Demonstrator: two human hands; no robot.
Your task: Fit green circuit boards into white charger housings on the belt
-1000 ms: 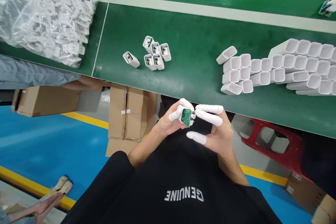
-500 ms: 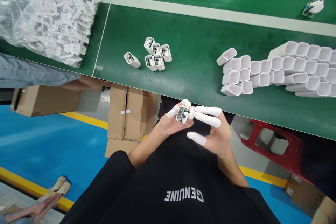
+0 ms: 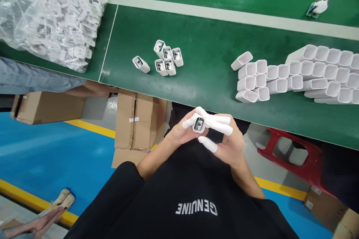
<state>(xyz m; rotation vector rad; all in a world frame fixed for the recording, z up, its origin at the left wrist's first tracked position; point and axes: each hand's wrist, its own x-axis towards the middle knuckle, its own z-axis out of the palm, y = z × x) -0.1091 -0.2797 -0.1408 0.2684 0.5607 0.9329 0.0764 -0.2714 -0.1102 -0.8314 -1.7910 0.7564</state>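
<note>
My left hand (image 3: 181,130), with white finger cots on its tips, is closed around a white plastic housing (image 3: 198,129) just off the table's near edge. The housing's open end faces up, and a green circuit board (image 3: 199,123) shows inside it. Beside the housing is my right hand (image 3: 228,138), its cot-covered fingers stretched out and its thumb apart. Its fingertips reach the housing's rim; whether they press on it I cannot tell. On the table ahead stands a small group of filled housings (image 3: 168,59), with one filled housing (image 3: 141,64) lying apart.
Rows of hollow white housings (image 3: 276,76) stand at the right. A clear bag of white plastic parts (image 3: 61,22) lies at the left. Beyond the pale strip (image 3: 196,9) is a loose circuit board (image 3: 317,8). Below are cardboard boxes (image 3: 133,123) and a red stool (image 3: 291,157).
The board now sits deeper in the held housing, which has turned more upright. My right hand has shifted slightly left. Beyond the strip, the loose board and a white housing have moved left.
</note>
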